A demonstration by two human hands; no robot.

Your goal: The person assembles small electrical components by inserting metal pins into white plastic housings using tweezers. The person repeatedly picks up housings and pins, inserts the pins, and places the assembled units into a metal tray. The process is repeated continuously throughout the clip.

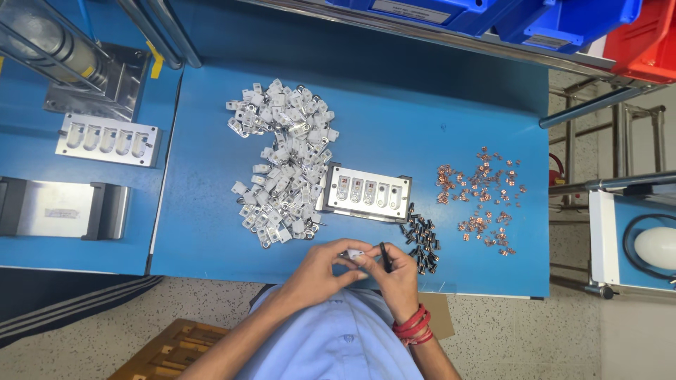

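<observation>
Both hands meet over the blue table (211, 239). The left hand (320, 271) pinches a small white part (354, 254). The right hand (394, 271) pinches maybe a thin black tool (386, 257).

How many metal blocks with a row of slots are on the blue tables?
2. One metal block sits mid-table between the pile of white parts and the copper bits. The other block lies on the left table. More may be hidden out of view.

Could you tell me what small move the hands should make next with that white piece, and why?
Probably seat the white piece, pinched between left hand and right hand, into the metal fixture: its two rightmost slots look empty, the others filled.
</observation>
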